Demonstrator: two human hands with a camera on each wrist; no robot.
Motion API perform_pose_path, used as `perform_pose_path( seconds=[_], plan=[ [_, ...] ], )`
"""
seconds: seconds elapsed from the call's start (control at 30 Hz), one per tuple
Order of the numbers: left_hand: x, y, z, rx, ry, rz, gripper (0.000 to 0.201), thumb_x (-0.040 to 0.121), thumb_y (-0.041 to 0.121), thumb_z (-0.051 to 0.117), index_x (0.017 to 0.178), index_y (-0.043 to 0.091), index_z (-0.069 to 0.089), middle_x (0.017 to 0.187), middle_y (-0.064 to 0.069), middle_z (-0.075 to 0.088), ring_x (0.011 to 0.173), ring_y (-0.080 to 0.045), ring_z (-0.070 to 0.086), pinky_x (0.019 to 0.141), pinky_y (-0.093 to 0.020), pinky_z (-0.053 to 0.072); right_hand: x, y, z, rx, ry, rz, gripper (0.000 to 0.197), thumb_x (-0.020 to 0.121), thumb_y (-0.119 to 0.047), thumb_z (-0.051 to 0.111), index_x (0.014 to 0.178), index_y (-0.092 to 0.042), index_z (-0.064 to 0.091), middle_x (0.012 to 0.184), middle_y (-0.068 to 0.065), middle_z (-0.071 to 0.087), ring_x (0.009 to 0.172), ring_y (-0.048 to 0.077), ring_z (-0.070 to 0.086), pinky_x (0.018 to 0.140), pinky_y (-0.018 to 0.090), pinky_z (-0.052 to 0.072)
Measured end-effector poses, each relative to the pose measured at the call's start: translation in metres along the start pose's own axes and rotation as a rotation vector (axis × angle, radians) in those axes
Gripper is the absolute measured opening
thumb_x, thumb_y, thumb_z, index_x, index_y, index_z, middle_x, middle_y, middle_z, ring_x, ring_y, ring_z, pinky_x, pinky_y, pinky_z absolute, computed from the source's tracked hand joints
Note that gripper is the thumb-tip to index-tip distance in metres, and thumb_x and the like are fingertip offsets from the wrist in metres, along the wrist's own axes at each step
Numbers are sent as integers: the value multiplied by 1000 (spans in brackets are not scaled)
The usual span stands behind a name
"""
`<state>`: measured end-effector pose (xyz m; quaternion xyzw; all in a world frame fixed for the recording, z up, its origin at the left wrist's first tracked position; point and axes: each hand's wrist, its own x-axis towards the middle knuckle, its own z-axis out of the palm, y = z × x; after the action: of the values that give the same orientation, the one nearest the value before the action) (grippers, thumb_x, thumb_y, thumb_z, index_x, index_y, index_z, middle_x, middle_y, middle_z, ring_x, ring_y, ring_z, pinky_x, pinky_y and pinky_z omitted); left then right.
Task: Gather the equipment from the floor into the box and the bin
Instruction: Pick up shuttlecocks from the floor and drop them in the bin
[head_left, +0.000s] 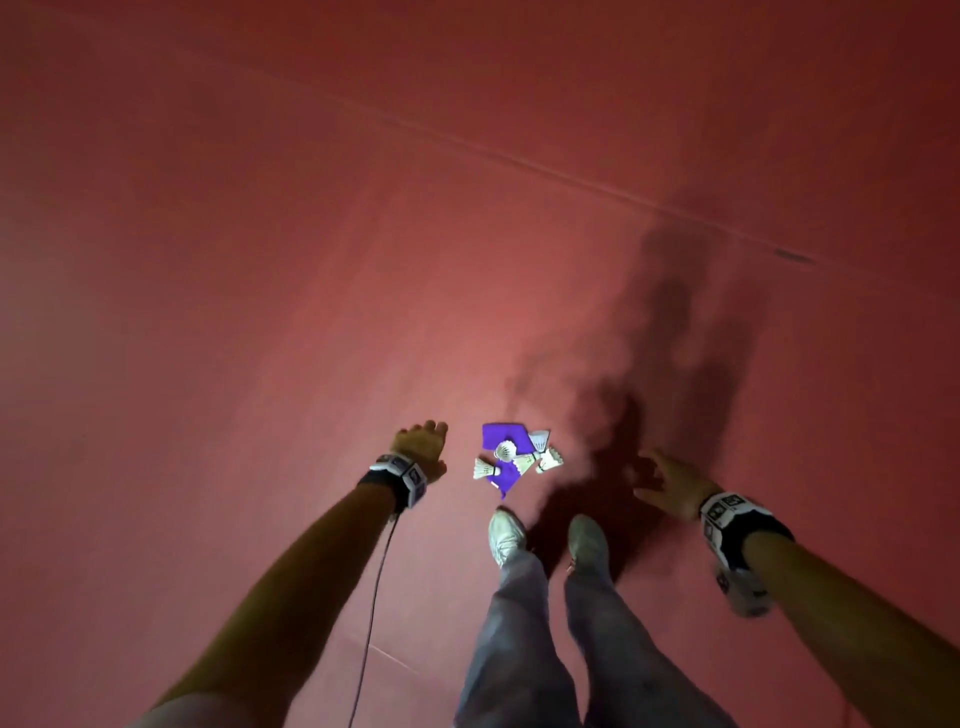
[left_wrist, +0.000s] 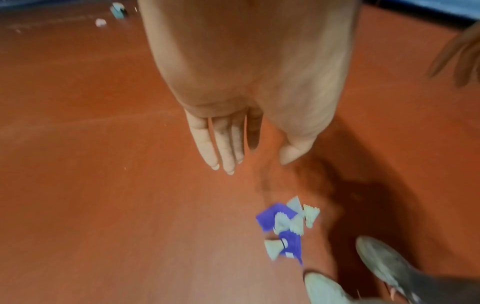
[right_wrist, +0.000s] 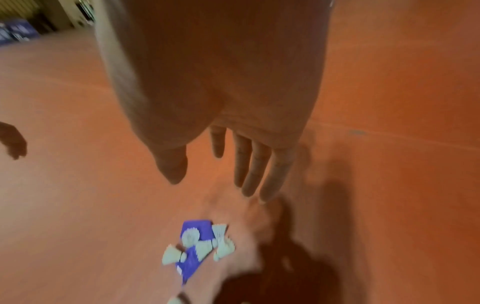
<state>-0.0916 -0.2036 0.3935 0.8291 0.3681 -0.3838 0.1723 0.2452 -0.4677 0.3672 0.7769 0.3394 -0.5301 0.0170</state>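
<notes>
Several white feather shuttlecocks (head_left: 519, 457) lie in a small heap on the red floor, on and around a purple piece (head_left: 501, 436); what the purple piece is I cannot tell. The same heap of shuttlecocks (left_wrist: 291, 222) (right_wrist: 205, 244) shows below the fingers in both wrist views. My left hand (head_left: 421, 441) hangs to the left of the heap, well above the floor, fingers (left_wrist: 221, 144) straight and holding nothing. My right hand (head_left: 670, 480) is out to the right of it, fingers (right_wrist: 257, 164) spread and straight, also holding nothing.
My two feet in pale shoes (head_left: 506, 535) stand just behind the heap. A thin seam line (head_left: 571, 176) crosses the red floor farther ahead. Small pale objects (left_wrist: 118, 10) lie far off on the floor in the left wrist view. Blue bins or boxes (right_wrist: 15, 30) stand far back.
</notes>
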Motion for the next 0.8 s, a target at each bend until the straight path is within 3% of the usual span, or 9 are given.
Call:
perform_pose_path(
  seconds=[0.1,0.2,0.3,0.4,0.5,0.67,0.73,0.8],
  plan=[
    [38,13,95,49,-102,-8,67,95,36,63,151,11,35,144,-11,50,128,-33,55,103,-43,45,53,25,53,-94,-93,10,83,88,-38,78,156,-18,36,142,11,59,126,24,60,99,22,41],
    [72,25,174,96,-174,6,66,95,33,62,152,12,35,146,-9,47,131,-31,53,105,-42,43,112,44,98,-181,-171,-39,85,89,-40,76,158,-18,33,154,8,49,138,24,51,112,28,39],
    [120,32,245,91,-187,25,64,95,32,62,150,12,37,145,-9,47,130,-31,52,104,-40,42,184,59,140,-287,-198,-127,85,88,-43,73,159,-26,30,156,8,43,141,27,49,114,37,41],
    [173,34,298,95,-180,55,63,95,28,61,150,11,38,147,-10,46,131,-32,50,104,-40,43,251,68,178,-501,-157,-216,76,91,-46,69,157,-38,33,167,12,18,146,35,40,115,43,41],
    [227,29,344,147,-137,141,60,94,25,59,150,10,43,157,-14,38,138,-34,45,107,-41,42,310,69,208,-715,-160,-347,60,93,-40,67,149,-41,47,172,3,-9,143,34,39,113,43,42],
    [306,21,399,266,-73,269,65,89,25,64,152,23,49,166,-14,29,150,-33,33,115,-40,37,381,71,249,-902,-208,-430,51,93,-25,69,140,-39,57,173,-4,-7,135,29,42,102,39,45],
    [329,19,413,359,-102,322,66,74,28,80,139,30,64,158,-17,44,146,-35,44,113,-43,43,400,74,262,-923,-217,-424,54,94,-19,68,142,-37,55,173,-4,-3,137,30,41,104,40,43],
    [348,10,435,386,-63,346,60,46,29,94,104,35,82,128,-14,71,121,-35,68,96,-46,57,413,74,273,-904,-190,-426,55,95,-13,64,143,-37,54,172,-6,2,135,30,43,104,43,43]
  ],
)
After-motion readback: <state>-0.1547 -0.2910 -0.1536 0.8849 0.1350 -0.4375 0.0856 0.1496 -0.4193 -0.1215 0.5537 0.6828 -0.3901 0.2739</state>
